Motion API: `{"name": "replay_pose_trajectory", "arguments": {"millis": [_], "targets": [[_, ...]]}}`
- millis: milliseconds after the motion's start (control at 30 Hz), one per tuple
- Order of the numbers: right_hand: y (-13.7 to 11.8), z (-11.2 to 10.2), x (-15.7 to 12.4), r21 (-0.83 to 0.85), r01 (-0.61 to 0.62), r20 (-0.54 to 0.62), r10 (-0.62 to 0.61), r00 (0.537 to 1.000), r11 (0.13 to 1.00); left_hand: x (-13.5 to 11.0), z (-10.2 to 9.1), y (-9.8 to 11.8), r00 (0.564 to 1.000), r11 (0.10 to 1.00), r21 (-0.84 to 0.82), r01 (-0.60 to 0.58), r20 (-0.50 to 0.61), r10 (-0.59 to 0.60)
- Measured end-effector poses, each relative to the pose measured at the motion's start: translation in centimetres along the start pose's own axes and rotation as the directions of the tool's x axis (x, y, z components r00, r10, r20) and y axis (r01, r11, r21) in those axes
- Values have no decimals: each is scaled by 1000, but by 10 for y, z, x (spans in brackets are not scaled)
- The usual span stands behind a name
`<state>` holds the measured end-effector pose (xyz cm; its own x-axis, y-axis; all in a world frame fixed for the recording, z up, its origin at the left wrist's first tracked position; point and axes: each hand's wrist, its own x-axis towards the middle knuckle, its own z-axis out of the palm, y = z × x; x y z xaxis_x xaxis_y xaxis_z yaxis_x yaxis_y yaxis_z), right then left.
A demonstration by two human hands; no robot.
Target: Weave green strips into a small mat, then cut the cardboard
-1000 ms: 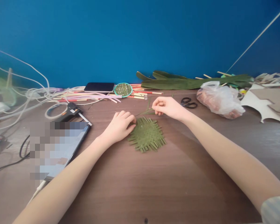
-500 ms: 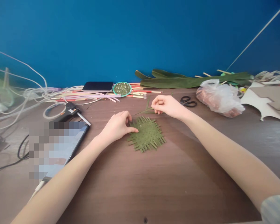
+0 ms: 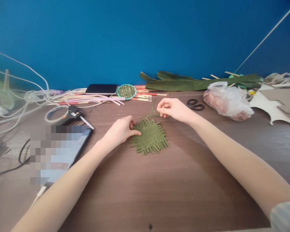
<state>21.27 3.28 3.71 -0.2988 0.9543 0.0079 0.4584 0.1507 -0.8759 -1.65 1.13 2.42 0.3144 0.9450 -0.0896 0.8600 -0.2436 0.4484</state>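
Note:
A square mat woven from green leaf strips (image 3: 151, 137) lies on the brown table, its loose strip ends sticking out all round. My left hand (image 3: 123, 129) grips its left edge, thumb on top and fingers curled at the upper left corner. Just beyond the mat, my right hand (image 3: 169, 109) is closed in a pinch at the end of a thin green leaf strip (image 3: 148, 115). What sits right between those fingertips is partly hidden. Another narrow strip lies close behind it.
Black-handled scissors (image 3: 195, 104) lie right of my right hand, near a plastic bag (image 3: 228, 101). Long green leaves (image 3: 193, 84) rest along the blue wall. To the left are a glue gun (image 3: 71, 116), a phone (image 3: 65, 158) and cables. A teal-rimmed woven disc (image 3: 126, 92) lies behind.
The woven mat has shifted slightly left and away from me under my left hand. My right hand has stayed almost in place.

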Motion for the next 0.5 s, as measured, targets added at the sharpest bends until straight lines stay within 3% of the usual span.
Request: {"name": "replay_pose_trajectory", "arguments": {"millis": [500], "targets": [[6,3,2,33,13,19,-13,1000,999,-2,2,2,999,999,-15,41,-4,-41]]}}
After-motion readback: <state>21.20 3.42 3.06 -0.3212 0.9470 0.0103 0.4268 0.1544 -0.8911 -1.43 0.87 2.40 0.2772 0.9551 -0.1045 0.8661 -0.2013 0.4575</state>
